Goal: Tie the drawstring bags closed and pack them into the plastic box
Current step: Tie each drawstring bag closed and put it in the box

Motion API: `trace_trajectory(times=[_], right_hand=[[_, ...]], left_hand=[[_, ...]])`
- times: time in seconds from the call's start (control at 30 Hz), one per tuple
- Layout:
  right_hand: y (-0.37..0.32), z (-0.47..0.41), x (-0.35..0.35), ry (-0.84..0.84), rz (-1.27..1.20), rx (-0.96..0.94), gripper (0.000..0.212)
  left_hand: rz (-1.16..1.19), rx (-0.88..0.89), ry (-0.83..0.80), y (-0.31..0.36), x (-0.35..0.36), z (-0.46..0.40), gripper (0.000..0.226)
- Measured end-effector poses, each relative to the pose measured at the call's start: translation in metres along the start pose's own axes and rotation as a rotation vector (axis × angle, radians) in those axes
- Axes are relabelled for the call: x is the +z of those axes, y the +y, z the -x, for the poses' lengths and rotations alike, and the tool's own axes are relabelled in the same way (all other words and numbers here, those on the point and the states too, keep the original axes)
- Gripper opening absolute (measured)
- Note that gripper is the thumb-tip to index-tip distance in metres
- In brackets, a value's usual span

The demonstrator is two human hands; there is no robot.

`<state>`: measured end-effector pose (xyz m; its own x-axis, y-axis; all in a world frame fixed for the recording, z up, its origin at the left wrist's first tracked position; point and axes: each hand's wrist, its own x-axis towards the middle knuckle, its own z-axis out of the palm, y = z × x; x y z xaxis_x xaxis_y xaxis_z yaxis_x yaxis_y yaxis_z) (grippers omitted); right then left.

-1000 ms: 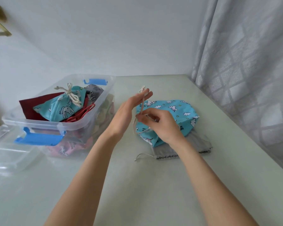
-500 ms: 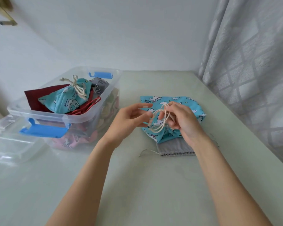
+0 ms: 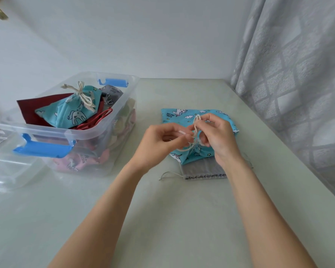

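We are mid-knot: left hand [image 3: 163, 141] and right hand [image 3: 217, 137] each pinch the cream drawstring [image 3: 196, 124] above the blue unicorn bag [image 3: 190, 117] on the tabletop [image 3: 182, 209] — next, we judge, cinch and lift into the plastic box [image 3: 70, 132], already heaped. A grey bag [image 3: 203, 170] waits beneath.

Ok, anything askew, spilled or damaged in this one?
Nothing damaged or spilled. The plastic box is heaped, with a tied blue bag above its rim, and its lid is off beside it. Both hands work the cord.
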<state>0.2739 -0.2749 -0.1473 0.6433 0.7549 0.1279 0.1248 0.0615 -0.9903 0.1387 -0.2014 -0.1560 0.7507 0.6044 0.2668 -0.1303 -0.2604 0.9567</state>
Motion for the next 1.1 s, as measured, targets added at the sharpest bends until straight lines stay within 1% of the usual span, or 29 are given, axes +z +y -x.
trace_trajectory(times=[0.1, 0.13, 0.23, 0.27, 0.33, 0.43, 0.5, 0.6, 0.67, 0.8, 0.87, 0.97, 1.0, 1.07, 1.1], right_hand=[[-0.005, -0.001, -0.009, -0.063, -0.138, 0.018, 0.012], [-0.006, -0.001, -0.012, -0.098, -0.188, 0.024, 0.013], [-0.007, 0.0, -0.016, -0.188, -0.23, 0.01, 0.018], [-0.006, 0.0, -0.017, -0.213, -0.227, -0.004, 0.019], [-0.005, 0.0, -0.017, -0.264, -0.251, -0.031, 0.02], [-0.003, -0.001, -0.019, -0.338, -0.27, -0.067, 0.018], [-0.002, -0.002, -0.021, -0.355, -0.204, -0.102, 0.025], [0.003, -0.004, -0.023, -0.311, -0.021, -0.16, 0.034], [0.006, -0.006, -0.023, -0.259, 0.114, -0.217, 0.036], [0.012, -0.008, -0.021, -0.165, 0.301, -0.365, 0.037], [0.013, -0.008, -0.019, -0.111, 0.359, -0.423, 0.039], [0.012, -0.008, -0.016, -0.069, 0.333, -0.458, 0.039], [0.012, -0.008, -0.016, -0.077, 0.291, -0.453, 0.037], [0.011, -0.006, -0.014, -0.108, 0.208, -0.436, 0.035], [0.011, -0.006, -0.014, -0.129, 0.184, -0.427, 0.033]], left_hand=[[-0.022, 0.004, -0.049, 0.0, 0.003, 0.001, 0.022], [-0.037, 0.005, -0.042, -0.002, 0.003, 0.001, 0.024], [-0.058, -0.007, 0.0, -0.009, 0.003, 0.0, 0.011], [-0.1, 0.007, 0.027, -0.012, 0.004, -0.001, 0.011], [-0.229, 0.057, 0.077, -0.017, 0.004, -0.002, 0.017], [-0.415, 0.082, 0.034, -0.021, 0.001, -0.004, 0.027], [-0.461, 0.071, 0.014, -0.024, -0.001, -0.005, 0.021], [-0.388, 0.073, 0.045, -0.022, -0.004, -0.005, 0.01], [-0.305, 0.052, 0.057, -0.019, -0.005, -0.005, 0.011], [-0.291, 0.003, 0.109, -0.02, -0.005, -0.005, 0.011], [-0.245, -0.053, 0.124, -0.019, -0.005, -0.006, 0.01], [-0.027, -0.169, 0.092, -0.016, -0.005, -0.008, 0.019], [0.009, -0.178, 0.093, -0.016, -0.005, -0.008, 0.016], [-0.05, -0.144, 0.1, -0.016, -0.005, -0.007, 0.01], [-0.102, -0.124, 0.088, -0.016, -0.004, -0.006, 0.013]])
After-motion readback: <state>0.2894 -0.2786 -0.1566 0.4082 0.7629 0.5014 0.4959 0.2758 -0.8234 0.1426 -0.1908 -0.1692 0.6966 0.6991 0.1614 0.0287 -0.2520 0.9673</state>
